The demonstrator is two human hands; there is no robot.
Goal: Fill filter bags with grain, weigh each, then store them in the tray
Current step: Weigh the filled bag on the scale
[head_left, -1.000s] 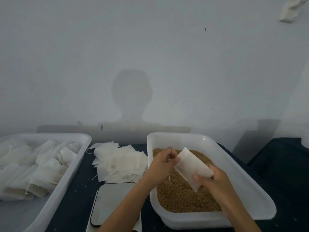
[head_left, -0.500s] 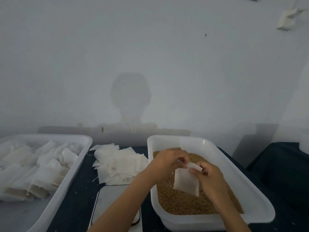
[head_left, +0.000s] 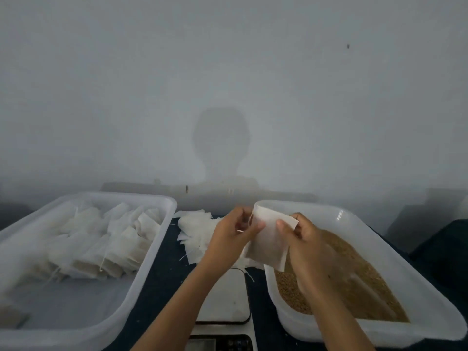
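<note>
Both hands hold one white filter bag [head_left: 269, 239] upright above the left rim of the grain tray. My left hand [head_left: 231, 235] pinches its left top edge; my right hand [head_left: 302, 239] pinches its right top corner. Brown grain [head_left: 354, 272] fills the white tray [head_left: 395, 252] on the right. A scale [head_left: 225, 300] sits below my hands, its platform bare. The storage tray [head_left: 152, 252] on the left holds several filled bags [head_left: 101, 239].
A loose pile of empty filter bags [head_left: 195, 229] lies on the dark tabletop [head_left: 164, 279] between the two trays. A grey wall stands close behind. Dark shapes sit at the far right.
The bag has come up from over the grain and shifted left, now held by its top edge between both hands. The view has also moved closer and rightward.
</note>
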